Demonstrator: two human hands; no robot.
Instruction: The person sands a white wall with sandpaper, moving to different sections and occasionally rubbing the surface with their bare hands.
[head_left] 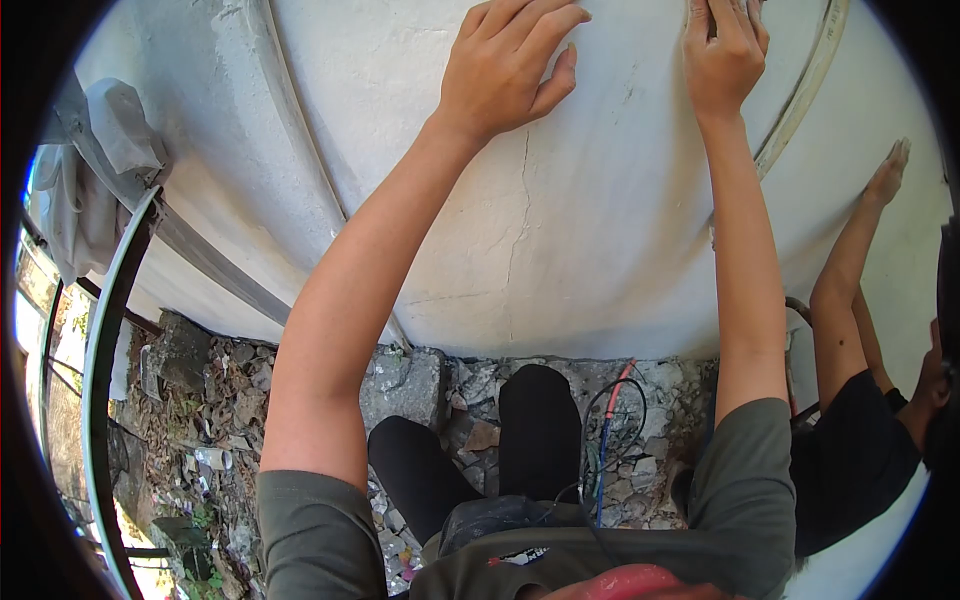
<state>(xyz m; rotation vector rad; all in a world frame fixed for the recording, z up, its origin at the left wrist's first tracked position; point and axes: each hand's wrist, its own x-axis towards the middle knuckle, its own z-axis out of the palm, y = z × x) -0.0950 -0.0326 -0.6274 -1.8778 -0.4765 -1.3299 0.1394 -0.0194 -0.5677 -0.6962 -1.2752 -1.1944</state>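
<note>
My left hand (515, 65) lies against the white wall (620, 200) near the top of the view, its fingers apart and nothing visible in them. To its right, my right hand (727, 62) is also up at the wall with its fingers bent. The top edge of the view cuts off those fingertips, so whatever they hold is hidden. Below and between my arms, a thin crack (524, 215) runs down the wall. A pale pipe (808, 88) stands on the wall just right of my right hand, and another pipe (288, 110) is left of my left arm.
At the right, a co-worker in a black shirt (850, 470) reaches a hand (888, 175) to the wall. Broken rubble (620, 480) covers the ground around my knees, with a cable (606, 440) over it. A metal railing (100, 390) with grey cloth (125, 125) stands at left.
</note>
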